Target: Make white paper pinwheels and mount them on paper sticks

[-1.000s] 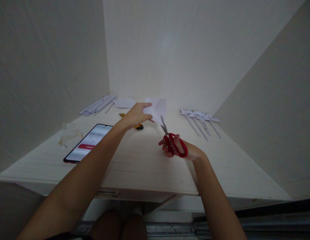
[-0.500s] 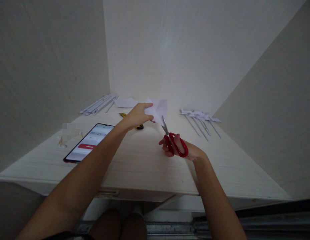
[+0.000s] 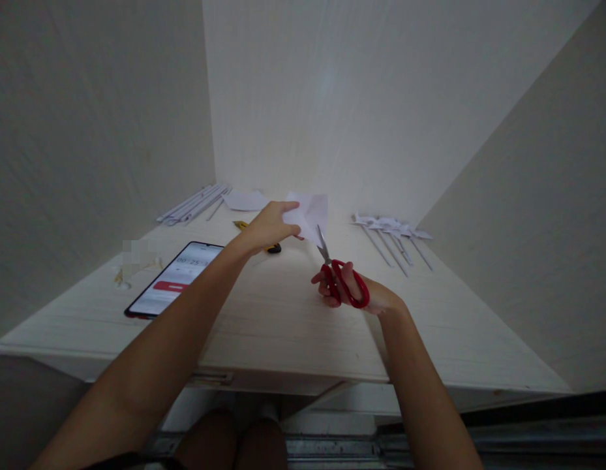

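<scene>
1. Up above the desk (image 3: 283, 320), the left hand (image 3: 269, 226) pinches a white paper (image 3: 312, 212) by its near left edge and holds it in the air.
2. The right hand (image 3: 354, 290) has its fingers through the red handles of the scissors (image 3: 338, 274) and grips them.
3. The scissors point up and away from the person, leaning a bit to the left. Their tips touch the bottom edge of the paper.
4. So the paper sits just past the blades, ahead of the right hand and a little to its left. The left hand is the closer one, since it already holds the paper.
5. I cannot tell how far apart the blades are.
6. A phone (image 3: 171, 279) lies on the left of the desk. Thin paper sticks (image 3: 393, 238) lie on the right, and more (image 3: 192, 204) lie far back on the left.
</scene>
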A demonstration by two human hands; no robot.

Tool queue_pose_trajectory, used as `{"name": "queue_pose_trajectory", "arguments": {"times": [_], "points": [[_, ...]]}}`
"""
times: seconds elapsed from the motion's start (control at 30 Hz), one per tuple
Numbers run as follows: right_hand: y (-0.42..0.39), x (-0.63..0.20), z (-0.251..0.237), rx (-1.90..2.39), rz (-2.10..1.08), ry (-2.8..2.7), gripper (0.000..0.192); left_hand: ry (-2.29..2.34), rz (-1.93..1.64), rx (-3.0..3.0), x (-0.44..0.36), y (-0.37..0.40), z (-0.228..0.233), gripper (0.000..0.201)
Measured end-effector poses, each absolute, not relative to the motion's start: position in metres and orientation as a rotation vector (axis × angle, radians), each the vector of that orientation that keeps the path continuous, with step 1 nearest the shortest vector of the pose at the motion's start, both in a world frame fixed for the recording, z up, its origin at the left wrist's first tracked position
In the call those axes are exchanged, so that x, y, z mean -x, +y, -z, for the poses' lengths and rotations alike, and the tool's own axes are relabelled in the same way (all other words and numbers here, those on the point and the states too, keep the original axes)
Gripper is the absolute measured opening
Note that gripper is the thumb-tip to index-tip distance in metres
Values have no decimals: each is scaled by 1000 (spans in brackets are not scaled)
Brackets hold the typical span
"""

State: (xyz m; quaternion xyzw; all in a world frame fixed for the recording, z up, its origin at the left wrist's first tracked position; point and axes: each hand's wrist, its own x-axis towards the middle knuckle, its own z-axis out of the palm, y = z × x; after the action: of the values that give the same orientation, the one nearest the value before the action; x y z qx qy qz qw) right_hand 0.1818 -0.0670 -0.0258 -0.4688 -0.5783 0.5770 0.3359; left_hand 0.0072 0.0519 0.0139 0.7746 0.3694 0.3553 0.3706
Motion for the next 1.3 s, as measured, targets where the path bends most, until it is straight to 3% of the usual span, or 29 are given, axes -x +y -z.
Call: {"name": "queue_pose_trajectory", "arguments": {"times": [1.3], "points": [[-65,-179,28,1218,-1526,-1479,64,986,-899,-2073,-7,53,-13,68]]}}
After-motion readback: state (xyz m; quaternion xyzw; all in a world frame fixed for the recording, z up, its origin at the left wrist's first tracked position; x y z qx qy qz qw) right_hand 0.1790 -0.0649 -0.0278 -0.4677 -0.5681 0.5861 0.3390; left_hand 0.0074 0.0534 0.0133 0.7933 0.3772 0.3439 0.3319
